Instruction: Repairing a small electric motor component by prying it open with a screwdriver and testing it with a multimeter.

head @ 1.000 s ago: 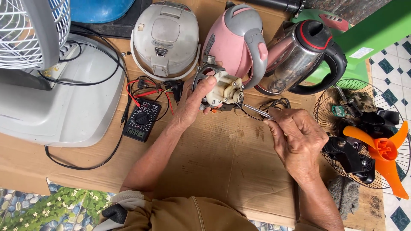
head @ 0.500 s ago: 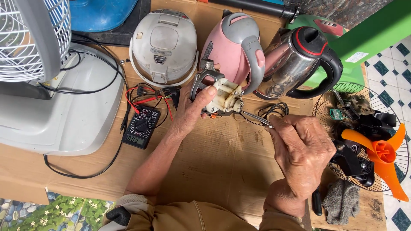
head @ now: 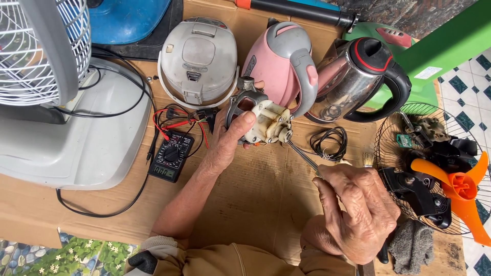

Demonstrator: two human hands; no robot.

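My left hand [head: 227, 140] grips a small fan motor [head: 263, 120], cream plastic with a grey metal frame, held above the cardboard sheet [head: 245, 204]. My right hand [head: 355, 212] is closed around the handle of a screwdriver [head: 304, 157]. Its thin metal shaft runs up and left, and the tip touches the motor's lower right side. A black multimeter [head: 170, 162] with red and black leads lies just left of my left wrist.
Behind the motor stand a white rice cooker [head: 197, 61], a pink kettle [head: 281, 64] and a steel kettle [head: 358, 76]. A white fan [head: 48, 92] fills the left. At right a wire fan guard [head: 409, 168] holds an orange blade [head: 460, 191] and dark parts. A coiled black cable [head: 327, 143] lies nearby.
The view has shifted, so everything sits lower and closer in frame. Both hands keep their grip; the screwdriver tip stays at the motor while my right hand sits lower.
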